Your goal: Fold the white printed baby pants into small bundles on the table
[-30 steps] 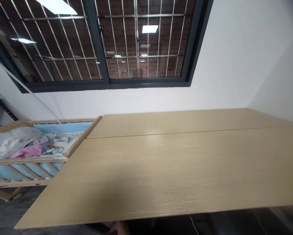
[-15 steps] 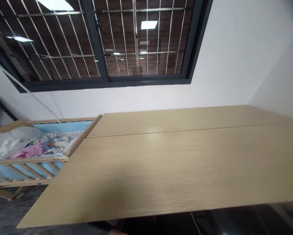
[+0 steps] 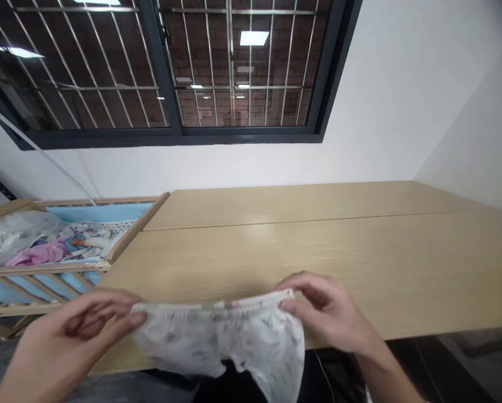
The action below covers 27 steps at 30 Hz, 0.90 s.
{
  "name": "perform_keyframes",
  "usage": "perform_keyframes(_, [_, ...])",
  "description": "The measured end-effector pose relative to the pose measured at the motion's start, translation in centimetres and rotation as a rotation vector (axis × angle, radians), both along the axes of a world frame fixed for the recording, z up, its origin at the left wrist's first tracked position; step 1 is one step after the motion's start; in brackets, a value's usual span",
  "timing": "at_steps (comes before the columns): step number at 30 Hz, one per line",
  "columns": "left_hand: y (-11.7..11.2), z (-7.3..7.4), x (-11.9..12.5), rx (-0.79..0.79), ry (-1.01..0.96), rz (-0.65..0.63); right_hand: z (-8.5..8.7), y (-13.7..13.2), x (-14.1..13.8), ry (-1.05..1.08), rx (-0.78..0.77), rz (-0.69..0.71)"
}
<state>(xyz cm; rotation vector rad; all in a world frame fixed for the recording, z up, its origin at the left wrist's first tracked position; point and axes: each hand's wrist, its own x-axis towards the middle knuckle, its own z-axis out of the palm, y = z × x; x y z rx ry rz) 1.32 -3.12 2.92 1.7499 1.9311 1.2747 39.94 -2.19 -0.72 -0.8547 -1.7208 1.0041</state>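
Hanging between two bare hands: one garment [image 3: 183,338], white soft cloth, gathered waistband, two short legs, scattered small motifs too blurred to make out. Position: over the near edge of the table [image 3: 360,263]. Left hand [image 3: 72,336]: thumb and fingers pinching one waistband end. Right hand [image 3: 328,313]: thumb and fingertips pinching the other. Table: pale wood-grain surface, straight seam lengthwise. Crib [image 3: 138,232], left: slatted wood, light-blue lining, crumpled pink and white fabrics. Window frame [image 3: 251,134]: dark, straight-edged, metal bars behind the glass.
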Motion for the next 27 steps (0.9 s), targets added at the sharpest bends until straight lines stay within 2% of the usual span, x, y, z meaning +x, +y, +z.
perform_keyframes(4, [6.2, 0.6, 3.2, -0.055, -0.001, -0.159, 2.3, 4.1, 2.3, -0.183, 0.004, -0.064])
perform_keyframes(7, [11.2, -0.3, 5.0, -0.047, 0.07, -0.286, 1.9, 8.6, 2.7, -0.282, 0.0, -0.087])
perform_keyframes(10, [15.6, -2.2, 5.9, -0.064, 0.16, -0.335, -0.4, 13.7, 2.6, -0.319, -0.018, -0.113])
perform_keyframes(14, [20.4, -4.9, 6.6, -0.12, 0.272, -0.299, -4.4, 20.2, 2.1, -0.39, -0.087, -0.198])
perform_keyframes(17, [23.5, -6.8, 7.6, -0.171, 0.326, -0.261, -6.9, 24.1, 1.4, -0.512, -0.109, -0.315])
perform_keyframes(20, [26.2, -8.4, 9.0, -0.234, 0.385, -0.216, -8.7, 27.1, 0.7, -0.586, -0.12, -0.42])
perform_keyframes(23, [28.1, -9.3, 10.8, -0.279, 0.451, -0.171, -9.9, 29.4, 0.3, -0.651, -0.135, -0.521])
perform_keyframes(27, [29.1, -8.8, 12.7, -0.329, 0.525, -0.142, -11.0, 31.2, 0.7, -0.731, -0.132, -0.607])
